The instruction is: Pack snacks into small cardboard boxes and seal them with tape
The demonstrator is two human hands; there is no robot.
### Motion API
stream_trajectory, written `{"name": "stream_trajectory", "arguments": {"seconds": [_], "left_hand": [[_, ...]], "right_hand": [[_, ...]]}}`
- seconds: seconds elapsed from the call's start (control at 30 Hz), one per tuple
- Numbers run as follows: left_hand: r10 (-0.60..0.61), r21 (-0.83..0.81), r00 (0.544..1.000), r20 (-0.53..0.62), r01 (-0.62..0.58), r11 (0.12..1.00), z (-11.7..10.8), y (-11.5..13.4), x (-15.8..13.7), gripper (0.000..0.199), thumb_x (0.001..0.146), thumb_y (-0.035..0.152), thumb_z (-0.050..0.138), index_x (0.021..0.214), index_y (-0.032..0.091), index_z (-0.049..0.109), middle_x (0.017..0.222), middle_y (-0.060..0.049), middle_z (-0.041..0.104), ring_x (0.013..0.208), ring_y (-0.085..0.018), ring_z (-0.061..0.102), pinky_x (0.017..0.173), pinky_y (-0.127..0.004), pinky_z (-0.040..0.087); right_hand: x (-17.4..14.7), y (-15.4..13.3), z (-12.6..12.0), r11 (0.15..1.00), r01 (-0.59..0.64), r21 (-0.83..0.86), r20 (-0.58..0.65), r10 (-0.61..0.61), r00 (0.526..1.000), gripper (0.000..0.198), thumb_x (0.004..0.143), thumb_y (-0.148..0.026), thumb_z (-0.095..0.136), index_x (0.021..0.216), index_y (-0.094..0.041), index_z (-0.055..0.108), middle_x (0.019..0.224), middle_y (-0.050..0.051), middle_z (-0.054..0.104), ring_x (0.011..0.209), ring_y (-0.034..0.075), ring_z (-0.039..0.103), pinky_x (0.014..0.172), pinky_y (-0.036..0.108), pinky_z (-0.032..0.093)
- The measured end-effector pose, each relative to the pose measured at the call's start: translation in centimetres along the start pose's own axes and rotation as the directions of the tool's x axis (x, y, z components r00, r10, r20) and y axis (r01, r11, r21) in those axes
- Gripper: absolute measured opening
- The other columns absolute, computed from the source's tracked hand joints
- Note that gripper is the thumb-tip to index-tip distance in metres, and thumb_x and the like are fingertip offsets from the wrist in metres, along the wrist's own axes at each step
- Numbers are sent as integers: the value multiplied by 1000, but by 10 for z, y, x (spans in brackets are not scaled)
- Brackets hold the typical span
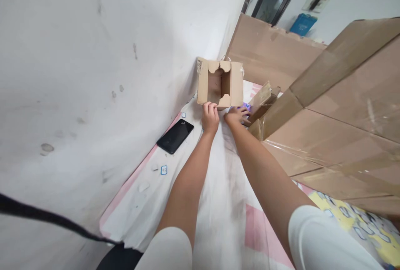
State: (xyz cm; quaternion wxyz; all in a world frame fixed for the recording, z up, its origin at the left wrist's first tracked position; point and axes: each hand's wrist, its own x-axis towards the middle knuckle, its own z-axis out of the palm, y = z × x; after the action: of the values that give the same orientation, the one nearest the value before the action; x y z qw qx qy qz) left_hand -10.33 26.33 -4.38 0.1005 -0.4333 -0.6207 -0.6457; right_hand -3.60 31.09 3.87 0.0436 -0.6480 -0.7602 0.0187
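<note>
A small brown cardboard box stands against the wall with its cut-out opening facing me. My left hand has its fingers curled over the box's near lower edge. Just right of it, my right hand reaches toward the right with its fingers spread. A purple packet lies partly hidden behind and under those fingers; whether they grip it is unclear. Close beside the right hand is a narrow open cardboard piece.
A black phone and a small blue-edged label lie on the pink-and-white sheet along the white wall. Large taped cardboard boxes stand along the right. A black strap crosses the lower left.
</note>
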Motion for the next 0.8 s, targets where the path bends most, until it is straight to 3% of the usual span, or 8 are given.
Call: {"name": "stream_trajectory", "arguments": {"seconds": [0.07, 0.13, 0.23, 0.33, 0.43, 0.57, 0.67, 0.8], "left_hand": [[9, 2, 1000, 8, -9, 1000, 2, -2, 0, 30, 105, 27, 32, 111, 16, 59, 122, -18, 55, 121, -23, 56, 105, -36, 45], [4, -2, 1000, 21, -4, 1000, 4, -4, 0, 29, 105, 28, 33, 108, 17, 60, 122, -16, 55, 121, -23, 57, 106, -36, 45], [-38, -27, 999, 18, 39, 999, 2, -7, 2, 26, 104, 29, 36, 107, 18, 59, 122, -15, 55, 122, -23, 56, 109, -38, 43], [-96, -59, 995, -39, 94, 994, -6, -6, 9, 25, 104, 26, 34, 107, 18, 57, 124, -16, 52, 124, -24, 53, 111, -39, 41], [-48, -74, 996, -71, 43, 996, -24, 14, 18, 21, 102, 24, 37, 104, 19, 58, 120, -16, 54, 123, -24, 53, 112, -40, 41], [93, -30, 992, -88, -96, 995, -65, 66, 19, 20, 100, 23, 40, 104, 18, 59, 118, -16, 55, 121, -27, 53, 110, -43, 41], [191, 6, 979, -68, -191, 982, -109, 102, 4, 24, 100, 23, 39, 110, 17, 60, 116, -15, 53, 118, -25, 53, 107, -41, 43], [294, 4, 955, 25, -294, 956, -182, 131, -28, 24, 97, 24, 46, 110, 17, 64, 109, -12, 51, 104, -22, 56, 96, -37, 49]], "right_hand": [[-9, -1, 6, 989, -125, 73, -62, 129, 990, 58, 99, -25, 39, 154, -9, 29, 153, 36, 21, 138, 43, 25, 89, 82, 33], [-18, -4, 10, 978, -168, 127, -100, 181, 978, 59, 96, -28, 45, 151, -8, 34, 155, 33, 18, 138, 44, 22, 92, 79, 34], [-35, -12, 14, 981, -98, 168, -132, 121, 984, 56, 93, -35, 51, 143, -10, 43, 155, 29, 20, 135, 43, 24, 92, 69, 40], [-58, -14, 11, 980, -54, 192, -137, 81, 987, 58, 91, -36, 53, 144, -17, 39, 149, 24, 29, 131, 40, 29, 89, 61, 45], [-95, -5, -3, 971, -22, 238, -91, 45, 995, 58, 89, -39, 57, 140, -19, 40, 140, 22, 36, 128, 39, 34, 88, 58, 47], [-171, 28, -29, 945, 124, 302, -55, -112, 992, 55, 83, -41, 63, 132, -21, 48, 135, 18, 45, 124, 40, 42, 92, 60, 47], [-246, 72, -38, 870, 384, 308, 12, -407, 913, 55, 84, -41, 60, 134, -21, 47, 138, 18, 47, 124, 42, 45, 92, 62, 49], [-343, 159, -26, 660, 549, 513, -120, -578, 807, 53, 83, -30, 61, 134, -20, 50, 147, 15, 48, 135, 36, 43, 110, 57, 43]]}}
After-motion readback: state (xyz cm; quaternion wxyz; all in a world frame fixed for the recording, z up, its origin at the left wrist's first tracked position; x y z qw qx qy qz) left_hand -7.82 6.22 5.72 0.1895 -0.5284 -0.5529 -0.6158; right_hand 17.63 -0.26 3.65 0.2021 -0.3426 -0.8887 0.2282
